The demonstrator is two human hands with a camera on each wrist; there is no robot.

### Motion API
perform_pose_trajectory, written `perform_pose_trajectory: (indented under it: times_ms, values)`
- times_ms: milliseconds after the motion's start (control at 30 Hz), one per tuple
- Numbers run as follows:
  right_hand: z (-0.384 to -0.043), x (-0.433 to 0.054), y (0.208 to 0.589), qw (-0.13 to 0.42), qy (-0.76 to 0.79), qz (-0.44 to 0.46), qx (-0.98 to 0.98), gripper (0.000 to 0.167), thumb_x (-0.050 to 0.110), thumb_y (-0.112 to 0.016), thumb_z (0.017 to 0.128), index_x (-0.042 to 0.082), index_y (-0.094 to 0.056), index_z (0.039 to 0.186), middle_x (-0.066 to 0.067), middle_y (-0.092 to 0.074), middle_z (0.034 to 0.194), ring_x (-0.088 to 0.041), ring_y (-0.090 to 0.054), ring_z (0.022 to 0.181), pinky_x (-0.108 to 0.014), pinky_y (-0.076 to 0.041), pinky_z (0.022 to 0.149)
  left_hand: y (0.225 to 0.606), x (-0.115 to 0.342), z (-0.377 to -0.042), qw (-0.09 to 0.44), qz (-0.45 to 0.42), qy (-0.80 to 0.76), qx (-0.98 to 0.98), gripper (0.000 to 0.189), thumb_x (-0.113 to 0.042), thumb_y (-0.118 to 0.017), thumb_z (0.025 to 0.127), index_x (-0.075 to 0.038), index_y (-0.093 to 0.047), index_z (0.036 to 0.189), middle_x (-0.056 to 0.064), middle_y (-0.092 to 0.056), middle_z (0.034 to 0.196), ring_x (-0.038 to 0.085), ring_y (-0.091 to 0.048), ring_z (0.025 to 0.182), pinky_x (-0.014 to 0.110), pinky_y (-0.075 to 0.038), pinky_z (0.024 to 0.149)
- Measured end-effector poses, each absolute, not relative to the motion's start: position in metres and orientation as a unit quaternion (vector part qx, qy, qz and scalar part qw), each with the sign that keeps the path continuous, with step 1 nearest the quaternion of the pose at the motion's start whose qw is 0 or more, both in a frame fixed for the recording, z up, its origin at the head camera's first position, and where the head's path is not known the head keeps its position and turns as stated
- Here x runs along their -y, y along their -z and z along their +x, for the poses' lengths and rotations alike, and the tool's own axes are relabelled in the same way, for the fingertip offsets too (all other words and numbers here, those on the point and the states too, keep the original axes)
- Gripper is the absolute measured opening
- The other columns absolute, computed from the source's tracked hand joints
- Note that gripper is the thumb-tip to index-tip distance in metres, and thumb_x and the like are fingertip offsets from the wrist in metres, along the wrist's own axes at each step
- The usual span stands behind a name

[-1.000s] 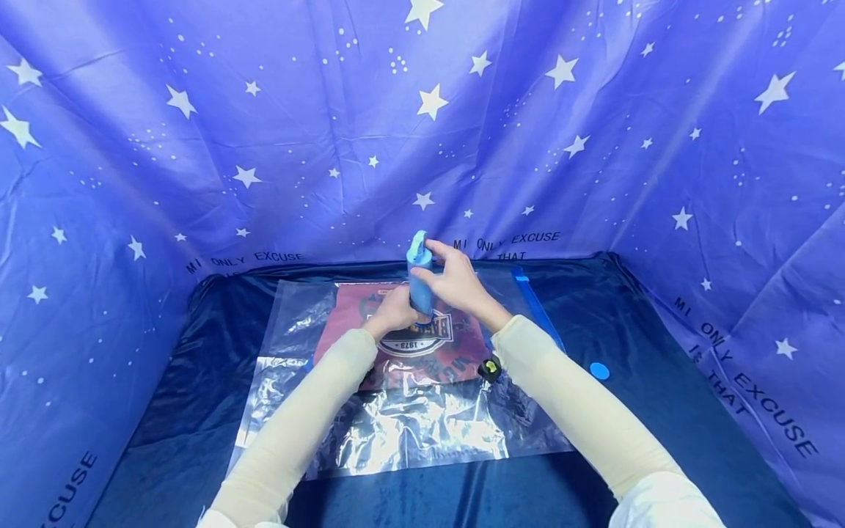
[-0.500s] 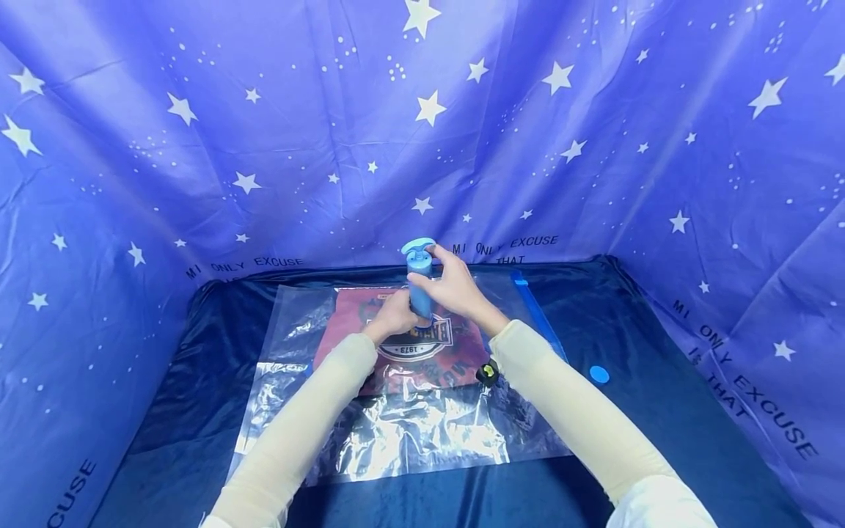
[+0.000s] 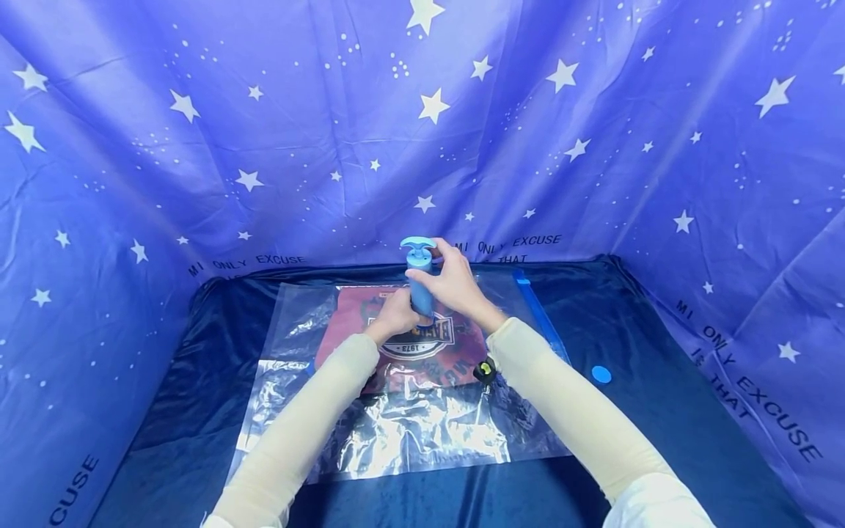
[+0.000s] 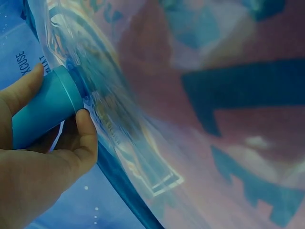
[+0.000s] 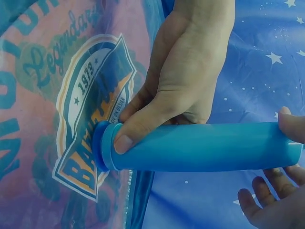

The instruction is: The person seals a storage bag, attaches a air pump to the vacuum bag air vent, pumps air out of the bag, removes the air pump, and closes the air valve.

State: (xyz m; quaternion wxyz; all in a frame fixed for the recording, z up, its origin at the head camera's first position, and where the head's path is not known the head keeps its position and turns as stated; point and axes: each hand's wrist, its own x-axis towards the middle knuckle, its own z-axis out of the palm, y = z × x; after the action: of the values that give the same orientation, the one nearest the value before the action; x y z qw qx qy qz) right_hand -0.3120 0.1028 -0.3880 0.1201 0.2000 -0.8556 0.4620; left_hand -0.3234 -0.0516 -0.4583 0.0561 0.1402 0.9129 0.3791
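Observation:
A blue hand pump [image 3: 421, 293] stands upright on the valve of a clear plastic storage bag [image 3: 422, 433]. Inside the bag lies a folded red garment [image 3: 343, 323] with a printed badge. My left hand [image 3: 394, 314] grips the pump's lower end, just above the valve; the thumb and a fingertip show on the barrel in the left wrist view. At the top, my right hand [image 3: 457, 280] holds the pump, its thumb on the upper barrel and a finger against the light-blue handle [image 3: 419, 242]. The right wrist view shows the barrel [image 5: 200, 145] pressed to the blue valve [image 5: 101, 145].
A blue round cap [image 3: 601, 375] lies on the dark blue cloth [image 3: 660, 411], right of the bag. A small black item with a yellow-green mark [image 3: 485, 369] is beside the right sleeve. A blue strip [image 3: 541, 315] edges the bag. Starry curtains [image 3: 422, 147] surround the table.
The pump's handle has turned from edge-on to lying crosswise in view, the right fingers staying at it. The left hand keeps its place at the pump's base.

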Motion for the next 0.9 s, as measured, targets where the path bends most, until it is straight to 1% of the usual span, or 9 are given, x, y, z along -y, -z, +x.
perform_pose_trajectory:
  times_ms: [133,267,367,467,567,667,800,900]
  values:
    - [-0.311,-0.102,0.387,0.132,-0.459,0.195,0.857,0.051,0.026,-0.085,0.092,0.005,-0.065,0.134,-0.013,-0.068,0.116,-0.03,-0.061,0.112,-0.048,-0.05,0.097,0.459,0.051,-0.324,0.035,0.149,-0.371,-0.916,0.047,-0.011,-0.092,0.079,0.002,-0.07,0.119,0.015,-0.075,0.111,0.033,-0.07,0.107,0.041,-0.05,0.103]
    - [-0.311,-0.102,0.387,0.138,-0.448,0.185,0.864,0.042,0.029,-0.086,0.091,0.006,-0.069,0.122,-0.011,-0.068,0.11,-0.028,-0.06,0.101,-0.043,-0.049,0.085,0.457,0.051,-0.323,0.04,0.155,-0.371,-0.915,0.046,-0.009,-0.091,0.08,0.003,-0.069,0.119,0.016,-0.075,0.111,0.034,-0.07,0.108,0.042,-0.05,0.104]
    - [-0.311,-0.103,0.387,0.137,-0.448,0.179,0.865,0.039,0.032,-0.086,0.091,0.008,-0.069,0.117,-0.008,-0.068,0.106,-0.027,-0.059,0.096,-0.042,-0.047,0.081,0.456,0.052,-0.322,0.048,0.154,-0.372,-0.914,0.047,-0.008,-0.09,0.081,0.003,-0.068,0.121,0.016,-0.074,0.112,0.034,-0.07,0.107,0.042,-0.05,0.103]
    - [-0.31,-0.103,0.387,0.136,-0.452,0.173,0.864,0.04,0.033,-0.087,0.09,0.009,-0.069,0.117,-0.007,-0.068,0.106,-0.025,-0.06,0.098,-0.043,-0.046,0.086,0.455,0.052,-0.322,0.056,0.151,-0.375,-0.913,0.049,-0.008,-0.09,0.081,0.004,-0.068,0.123,0.017,-0.074,0.113,0.034,-0.069,0.107,0.042,-0.051,0.103]
    - [-0.309,-0.104,0.386,0.134,-0.453,0.171,0.865,0.04,0.033,-0.087,0.09,0.009,-0.069,0.117,-0.006,-0.069,0.105,-0.025,-0.06,0.1,-0.044,-0.046,0.089,0.455,0.052,-0.322,0.07,0.147,-0.381,-0.91,0.051,-0.009,-0.09,0.083,0.003,-0.066,0.126,0.017,-0.073,0.117,0.034,-0.069,0.11,0.043,-0.05,0.104]
    - [-0.31,-0.105,0.386,0.134,-0.453,0.169,0.865,0.039,0.033,-0.087,0.09,0.009,-0.069,0.116,-0.006,-0.069,0.104,-0.025,-0.06,0.099,-0.045,-0.045,0.09,0.454,0.053,-0.322,0.078,0.147,-0.392,-0.905,0.054,-0.011,-0.088,0.086,0.002,-0.064,0.132,0.016,-0.072,0.122,0.034,-0.068,0.114,0.044,-0.049,0.105]
    - [-0.311,-0.106,0.387,0.137,-0.454,0.169,0.864,0.039,0.032,-0.087,0.09,0.009,-0.069,0.115,-0.006,-0.069,0.104,-0.025,-0.059,0.099,-0.044,-0.045,0.089,0.449,0.054,-0.32,0.066,0.153,-0.414,-0.895,0.056,-0.015,-0.086,0.09,0.002,-0.061,0.137,0.017,-0.071,0.123,0.033,-0.069,0.112,0.044,-0.052,0.101]
    - [-0.311,-0.106,0.388,0.14,-0.452,0.17,0.864,0.037,0.032,-0.086,0.09,0.009,-0.068,0.113,-0.006,-0.068,0.102,-0.025,-0.058,0.095,-0.042,-0.045,0.086,0.444,0.056,-0.317,0.045,0.151,-0.441,-0.883,0.058,-0.018,-0.085,0.091,0.0,-0.059,0.14,0.017,-0.07,0.124,0.032,-0.069,0.11,0.044,-0.055,0.096]
